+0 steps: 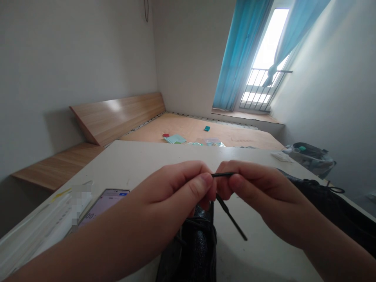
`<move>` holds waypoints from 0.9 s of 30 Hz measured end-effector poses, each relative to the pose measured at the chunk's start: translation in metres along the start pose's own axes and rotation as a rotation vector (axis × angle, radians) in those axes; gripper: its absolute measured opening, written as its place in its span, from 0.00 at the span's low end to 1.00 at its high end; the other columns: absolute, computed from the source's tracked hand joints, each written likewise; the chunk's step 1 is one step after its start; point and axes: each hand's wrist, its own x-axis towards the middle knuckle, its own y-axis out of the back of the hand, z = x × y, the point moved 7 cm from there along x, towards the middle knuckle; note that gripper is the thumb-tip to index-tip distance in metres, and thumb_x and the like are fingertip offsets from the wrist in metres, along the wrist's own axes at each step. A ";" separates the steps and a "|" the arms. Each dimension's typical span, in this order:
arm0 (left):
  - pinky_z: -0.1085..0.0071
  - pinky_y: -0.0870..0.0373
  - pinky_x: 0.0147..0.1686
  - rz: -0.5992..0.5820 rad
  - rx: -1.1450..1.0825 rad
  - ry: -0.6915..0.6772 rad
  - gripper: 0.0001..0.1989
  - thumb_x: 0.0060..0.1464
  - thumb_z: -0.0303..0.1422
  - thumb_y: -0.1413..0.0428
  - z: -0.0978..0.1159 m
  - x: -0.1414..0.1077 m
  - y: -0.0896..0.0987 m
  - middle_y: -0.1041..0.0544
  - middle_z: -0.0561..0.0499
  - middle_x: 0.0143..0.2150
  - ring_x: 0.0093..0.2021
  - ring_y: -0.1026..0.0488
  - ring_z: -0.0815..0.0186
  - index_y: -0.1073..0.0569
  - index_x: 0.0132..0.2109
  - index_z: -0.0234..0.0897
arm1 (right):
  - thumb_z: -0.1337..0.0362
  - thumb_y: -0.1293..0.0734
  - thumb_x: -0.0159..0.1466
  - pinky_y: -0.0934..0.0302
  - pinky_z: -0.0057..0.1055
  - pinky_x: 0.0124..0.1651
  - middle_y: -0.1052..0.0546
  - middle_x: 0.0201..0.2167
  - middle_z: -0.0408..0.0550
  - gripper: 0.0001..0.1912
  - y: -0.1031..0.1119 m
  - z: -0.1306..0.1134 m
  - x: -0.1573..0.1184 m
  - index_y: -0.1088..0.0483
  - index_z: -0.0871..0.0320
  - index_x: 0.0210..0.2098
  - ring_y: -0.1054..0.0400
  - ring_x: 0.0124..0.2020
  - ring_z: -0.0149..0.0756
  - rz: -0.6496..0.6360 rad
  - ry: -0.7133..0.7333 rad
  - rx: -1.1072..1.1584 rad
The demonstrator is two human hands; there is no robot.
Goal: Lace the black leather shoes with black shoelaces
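A black shoelace point(232, 219) is stretched between my two hands above a black leather shoe point(199, 243). My left hand point(188, 188) pinches the lace between thumb and fingers. Close beside it, my right hand point(249, 184) pinches the same lace, and a short dark span shows between the fingertips. One loose end hangs down toward the lower right. The shoe stands on the white table point(164, 154), partly hidden by my left hand and forearm.
Another black shoe point(317, 196) lies at the right, partly behind my right arm. At the left are a phone point(102, 203) and clear plastic packaging point(44, 223). A white tissue point(281, 157) sits near the far right edge. Beyond are a wooden bed board point(188, 125) and a bag point(314, 156).
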 end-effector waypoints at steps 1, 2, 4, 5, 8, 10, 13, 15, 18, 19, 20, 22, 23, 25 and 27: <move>0.80 0.35 0.30 -0.004 -0.011 0.013 0.15 0.65 0.40 0.51 0.000 0.002 -0.001 0.29 0.59 0.28 0.29 0.35 0.72 0.28 0.31 0.42 | 0.56 0.41 0.72 0.40 0.27 0.37 0.29 0.28 0.41 0.17 0.005 0.000 0.000 0.32 0.56 0.30 0.36 0.32 0.30 0.064 0.022 0.001; 0.80 0.36 0.29 -0.012 -0.024 0.029 0.16 0.65 0.40 0.51 -0.001 0.003 -0.001 0.29 0.59 0.27 0.28 0.35 0.73 0.29 0.31 0.41 | 0.54 0.41 0.71 0.40 0.27 0.36 0.30 0.26 0.41 0.18 0.010 0.000 -0.001 0.32 0.56 0.29 0.37 0.31 0.30 0.131 0.049 0.016; 0.80 0.36 0.28 -0.027 -0.043 0.056 0.16 0.65 0.40 0.52 -0.003 0.005 -0.003 0.30 0.59 0.26 0.28 0.35 0.73 0.29 0.30 0.41 | 0.52 0.41 0.71 0.41 0.28 0.35 0.31 0.25 0.41 0.20 0.015 0.001 -0.002 0.32 0.55 0.28 0.37 0.30 0.31 0.211 0.085 0.063; 0.80 0.36 0.28 -0.033 -0.047 0.062 0.16 0.65 0.40 0.52 -0.004 0.006 -0.003 0.31 0.59 0.25 0.27 0.35 0.73 0.29 0.30 0.41 | 0.50 0.41 0.71 0.41 0.28 0.35 0.31 0.25 0.41 0.20 0.015 0.002 -0.002 0.31 0.55 0.29 0.37 0.30 0.31 0.209 0.078 0.086; 0.79 0.35 0.28 -0.015 -0.036 0.053 0.16 0.64 0.41 0.51 -0.005 0.005 -0.003 0.30 0.59 0.26 0.28 0.34 0.73 0.30 0.29 0.40 | 0.49 0.38 0.68 0.40 0.25 0.35 0.29 0.29 0.41 0.17 0.000 0.008 -0.001 0.29 0.55 0.34 0.36 0.32 0.29 0.080 -0.030 0.106; 0.78 0.35 0.28 0.000 -0.032 0.038 0.17 0.63 0.42 0.52 -0.004 0.002 -0.002 0.29 0.58 0.26 0.28 0.33 0.71 0.30 0.29 0.41 | 0.54 0.33 0.66 0.39 0.24 0.37 0.27 0.30 0.40 0.10 -0.010 0.009 -0.001 0.27 0.54 0.36 0.34 0.33 0.29 0.001 -0.093 0.143; 0.77 0.34 0.28 0.018 -0.019 0.022 0.17 0.63 0.44 0.52 -0.004 -0.001 -0.002 0.28 0.57 0.27 0.29 0.31 0.70 0.28 0.30 0.42 | 0.62 0.32 0.66 0.38 0.22 0.40 0.25 0.31 0.39 0.04 -0.015 0.007 -0.001 0.26 0.53 0.34 0.32 0.35 0.28 -0.028 -0.110 0.211; 0.76 0.33 0.28 0.026 -0.011 0.019 0.17 0.62 0.44 0.52 -0.005 -0.002 -0.001 0.28 0.57 0.27 0.29 0.30 0.69 0.28 0.30 0.42 | 0.63 0.32 0.66 0.38 0.22 0.39 0.25 0.30 0.38 0.04 -0.014 0.006 -0.002 0.26 0.53 0.34 0.32 0.34 0.27 -0.016 -0.111 0.163; 0.76 0.31 0.29 0.024 -0.024 0.005 0.17 0.62 0.43 0.51 -0.005 -0.001 -0.001 0.26 0.56 0.27 0.29 0.29 0.69 0.28 0.30 0.41 | 0.61 0.30 0.64 0.40 0.20 0.33 0.27 0.28 0.36 0.07 -0.011 0.009 -0.003 0.31 0.55 0.31 0.35 0.30 0.26 0.011 -0.126 -0.013; 0.76 0.31 0.30 0.024 -0.030 0.000 0.16 0.62 0.43 0.51 -0.005 0.000 -0.001 0.26 0.56 0.28 0.30 0.29 0.69 0.28 0.30 0.41 | 0.60 0.30 0.64 0.41 0.21 0.30 0.28 0.26 0.36 0.09 -0.010 0.009 -0.004 0.32 0.55 0.30 0.36 0.29 0.25 0.016 -0.123 -0.063; 0.76 0.31 0.30 0.024 -0.029 -0.005 0.16 0.62 0.42 0.51 -0.006 0.000 -0.001 0.25 0.56 0.28 0.30 0.29 0.69 0.28 0.30 0.41 | 0.59 0.32 0.65 0.42 0.21 0.29 0.29 0.26 0.36 0.10 -0.010 0.010 -0.004 0.32 0.55 0.30 0.37 0.28 0.25 0.011 -0.119 -0.101; 0.77 0.31 0.31 0.036 -0.015 -0.001 0.16 0.62 0.43 0.51 -0.006 -0.001 0.000 0.25 0.57 0.28 0.31 0.29 0.69 0.27 0.30 0.41 | 0.59 0.33 0.67 0.43 0.22 0.30 0.30 0.26 0.37 0.09 -0.011 0.011 -0.004 0.31 0.55 0.31 0.38 0.28 0.26 -0.012 -0.121 -0.139; 0.77 0.32 0.31 0.039 -0.002 0.008 0.17 0.62 0.44 0.51 -0.006 -0.001 0.001 0.25 0.57 0.28 0.31 0.29 0.70 0.27 0.30 0.41 | 0.59 0.34 0.67 0.43 0.23 0.30 0.30 0.26 0.37 0.09 -0.010 0.013 -0.003 0.30 0.55 0.31 0.38 0.29 0.26 -0.019 -0.134 -0.134; 0.76 0.33 0.29 0.021 0.030 0.037 0.17 0.62 0.45 0.51 -0.006 -0.001 0.003 0.26 0.57 0.27 0.30 0.30 0.69 0.28 0.30 0.41 | 0.58 0.33 0.66 0.43 0.24 0.30 0.30 0.26 0.39 0.10 -0.005 0.015 -0.003 0.30 0.56 0.30 0.39 0.29 0.28 0.012 -0.169 -0.079; 0.76 0.34 0.30 -0.030 0.060 0.077 0.18 0.62 0.44 0.51 -0.006 -0.001 0.005 0.27 0.58 0.27 0.30 0.31 0.69 0.28 0.29 0.41 | 0.56 0.32 0.65 0.43 0.24 0.30 0.31 0.24 0.39 0.13 0.002 0.015 -0.002 0.31 0.56 0.27 0.39 0.27 0.28 0.076 -0.176 0.037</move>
